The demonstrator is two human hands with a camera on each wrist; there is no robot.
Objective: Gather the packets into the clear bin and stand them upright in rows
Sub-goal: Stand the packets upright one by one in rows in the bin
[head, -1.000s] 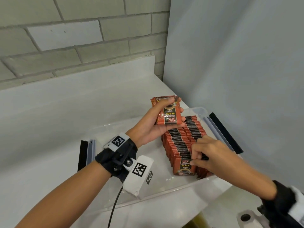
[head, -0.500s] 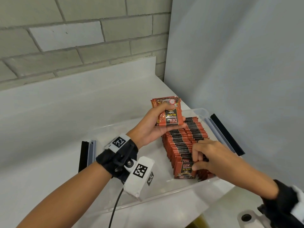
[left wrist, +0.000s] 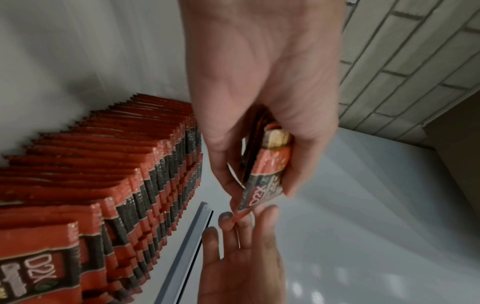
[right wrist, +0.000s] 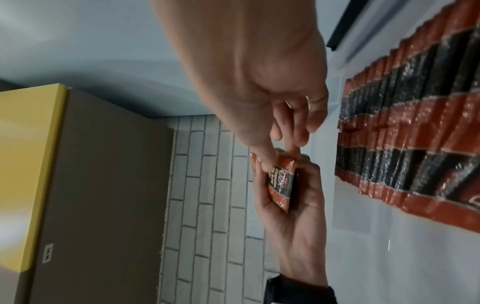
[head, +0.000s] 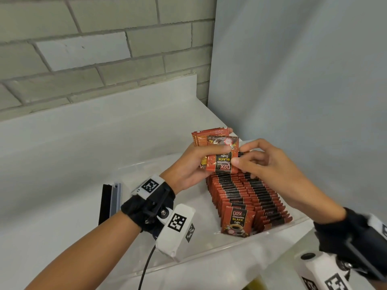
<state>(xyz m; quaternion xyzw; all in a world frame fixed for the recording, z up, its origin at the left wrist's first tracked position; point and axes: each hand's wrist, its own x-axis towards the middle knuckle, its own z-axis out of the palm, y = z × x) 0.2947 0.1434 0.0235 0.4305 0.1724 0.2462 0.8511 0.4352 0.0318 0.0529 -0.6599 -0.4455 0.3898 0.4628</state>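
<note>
Hands (head: 188, 164) (head: 263, 162) pinch packet (head: 222, 162)

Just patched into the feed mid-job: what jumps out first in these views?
The red and black coffee packets standing upright in two tight rows along the right side of the clear bin catch the eye first. Just above their far end, the left hand grips a small stack of packets, and the right hand pinches the front one's edge. A yellow-edged box shows only in the right wrist view.
</note>
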